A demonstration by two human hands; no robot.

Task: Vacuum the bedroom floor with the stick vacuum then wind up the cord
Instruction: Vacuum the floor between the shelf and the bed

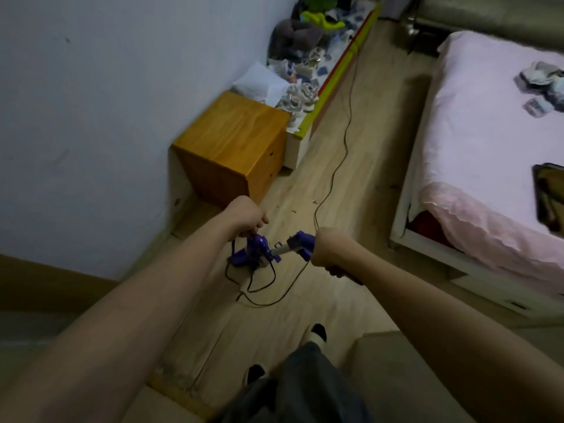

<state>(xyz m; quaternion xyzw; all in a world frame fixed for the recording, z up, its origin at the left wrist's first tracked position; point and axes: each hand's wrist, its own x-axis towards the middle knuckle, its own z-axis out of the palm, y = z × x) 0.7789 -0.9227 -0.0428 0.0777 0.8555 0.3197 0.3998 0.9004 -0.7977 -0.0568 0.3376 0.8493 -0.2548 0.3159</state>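
The purple stick vacuum (259, 250) stands below me on the wooden floor (375, 123), seen from above. My right hand (329, 250) grips its purple handle. My left hand (248, 218) is curled over the vacuum's body and pinches the black cord (346, 138) there. The cord loops on the floor beside the vacuum and runs away up the room along the low shelf. What lies under my left fingers is hidden.
An orange wooden cabinet (232, 148) stands against the white wall at left. Beyond it is a low shelf (338, 71) piled with shoes and toys. A bed with a pink sheet (488, 141) fills the right. My feet and trouser legs show at the bottom.
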